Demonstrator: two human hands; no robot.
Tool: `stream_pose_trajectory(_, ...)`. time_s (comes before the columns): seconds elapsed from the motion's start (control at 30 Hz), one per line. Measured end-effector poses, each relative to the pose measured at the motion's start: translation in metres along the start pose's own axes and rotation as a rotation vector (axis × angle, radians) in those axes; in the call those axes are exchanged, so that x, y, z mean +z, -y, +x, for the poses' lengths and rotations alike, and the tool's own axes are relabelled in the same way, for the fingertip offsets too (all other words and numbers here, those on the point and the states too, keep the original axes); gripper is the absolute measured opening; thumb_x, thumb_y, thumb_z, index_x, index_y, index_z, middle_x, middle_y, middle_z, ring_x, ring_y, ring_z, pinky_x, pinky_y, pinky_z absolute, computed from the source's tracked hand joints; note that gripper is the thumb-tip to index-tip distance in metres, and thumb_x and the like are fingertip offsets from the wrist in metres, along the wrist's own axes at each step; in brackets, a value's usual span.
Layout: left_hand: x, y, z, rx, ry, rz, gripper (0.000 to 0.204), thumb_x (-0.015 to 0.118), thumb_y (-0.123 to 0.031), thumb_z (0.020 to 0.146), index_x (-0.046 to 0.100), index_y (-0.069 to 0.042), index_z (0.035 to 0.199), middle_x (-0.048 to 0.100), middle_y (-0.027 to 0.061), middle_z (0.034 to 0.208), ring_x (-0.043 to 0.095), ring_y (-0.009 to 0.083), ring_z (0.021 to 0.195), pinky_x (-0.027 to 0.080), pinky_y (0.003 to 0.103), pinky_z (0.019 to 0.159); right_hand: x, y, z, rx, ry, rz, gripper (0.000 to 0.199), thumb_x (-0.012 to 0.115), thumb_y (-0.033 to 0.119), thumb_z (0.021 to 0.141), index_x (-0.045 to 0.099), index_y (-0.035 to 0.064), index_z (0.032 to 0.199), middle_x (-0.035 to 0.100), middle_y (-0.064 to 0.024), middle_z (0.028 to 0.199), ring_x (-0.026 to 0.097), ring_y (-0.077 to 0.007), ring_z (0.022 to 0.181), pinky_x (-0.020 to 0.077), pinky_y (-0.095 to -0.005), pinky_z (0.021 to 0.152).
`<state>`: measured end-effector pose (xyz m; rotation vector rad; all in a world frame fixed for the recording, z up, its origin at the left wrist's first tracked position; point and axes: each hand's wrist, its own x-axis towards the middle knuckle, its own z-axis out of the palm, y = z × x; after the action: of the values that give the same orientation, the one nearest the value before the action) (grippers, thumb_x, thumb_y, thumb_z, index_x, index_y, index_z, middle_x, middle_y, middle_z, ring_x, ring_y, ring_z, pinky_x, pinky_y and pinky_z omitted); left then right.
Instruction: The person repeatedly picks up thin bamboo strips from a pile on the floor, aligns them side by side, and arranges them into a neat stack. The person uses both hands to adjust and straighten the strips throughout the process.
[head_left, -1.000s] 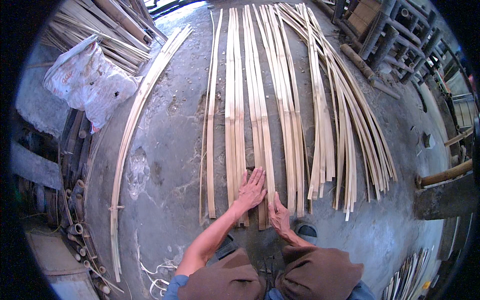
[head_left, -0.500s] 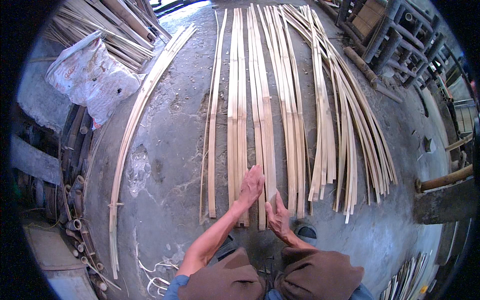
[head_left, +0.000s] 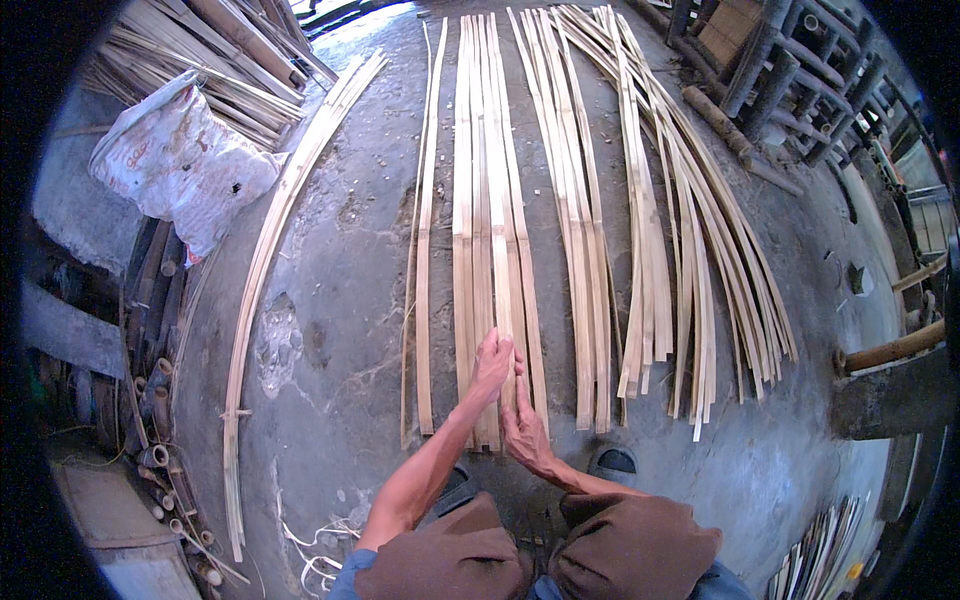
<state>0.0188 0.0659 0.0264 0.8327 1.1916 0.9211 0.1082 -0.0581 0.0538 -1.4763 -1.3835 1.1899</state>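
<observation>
Grip by left hand (head_left: pixel 490 365), fingers bent narrow around pale strip (head_left: pixel 503 290) toward its near end, likely for steadying. Just below, right hand (head_left: pixel 527 437) on same strip, fingers nearly straight, apparently guiding an edge; can't make out whether pinching. Strip's place: within middle row (head_left: pixel 462 310), lengthwise, pointing away from brown-clad knees (head_left: pixel 450 555). Farther right, separate row (head_left: pixel 580 300), gap presumably keeping groups distinct. Far left, long bundle (head_left: pixel 262 255), tied, probably against spreading.

White crumpled sack (head_left: pixel 205 165), upper left, is carrying faded reddish lettering (head_left: pixel 137 157) on its left part; creases and small size are keeping it from reading clearly.
</observation>
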Motion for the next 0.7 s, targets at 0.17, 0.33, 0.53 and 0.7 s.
stream_pose_trajectory(0.17, -0.002, -0.001, -0.009, -0.039, 0.035, -0.007, 0.015, 0.045, -0.018, 0.103, 0.043, -0.004, 0.099, 0.057, 0.0060, 0.072, 0.056, 0.0128, 0.054, 0.049, 0.028, 0.048, 0.003, -0.006, -0.008, 0.020, 0.035, -0.004, 0.069, 0.043, 0.014, 0.099, 0.007, 0.0061, 0.157, 0.059, -0.0196, 0.077, 0.055, -0.0241, 0.059, 0.0467, -0.0384, 0.059)
stream_pose_trajectory(0.33, -0.006, 0.006, -0.010, -0.006, 0.061, -0.072, 0.016, 0.046, -0.020, 0.103, 0.044, -0.004, 0.102, 0.057, 0.0060, 0.072, 0.056, 0.0129, 0.054, 0.048, 0.027, 0.048, 0.005, -0.007, -0.009, -0.022, 0.042, -0.010, 0.071, 0.043, 0.015, 0.099, 0.004, 0.0075, 0.157, 0.058, -0.0188, 0.073, 0.055, -0.0234, 0.059, 0.0466, -0.0388, 0.059)
stream_pose_trajectory(0.53, -0.005, 0.004, -0.009, -0.006, -0.051, -0.007, 0.023, 0.048, -0.024, 0.103, 0.047, -0.004, 0.093, 0.057, 0.0054, 0.068, 0.056, 0.0121, 0.051, 0.047, 0.029, 0.046, 0.004, -0.011, -0.005, -0.116, 0.046, -0.117, 0.070, 0.042, 0.018, 0.100, 0.003, 0.0083, 0.158, 0.059, -0.0173, 0.074, 0.055, -0.0234, 0.060, 0.0462, -0.0385, 0.060)
stream_pose_trajectory(0.7, 0.017, -0.032, -0.026, 0.198, -0.218, 0.210, 0.030, 0.050, -0.027, 0.102, 0.049, -0.004, 0.083, 0.055, 0.0037, 0.060, 0.056, 0.0120, 0.047, 0.045, 0.030, 0.041, 0.000, -0.025, -0.004, -0.225, 0.007, -0.144, 0.063, 0.038, 0.025, 0.104, 0.010, 0.0075, 0.157, 0.062, -0.0162, 0.086, 0.058, -0.0246, 0.071, 0.0475, -0.0372, 0.067)
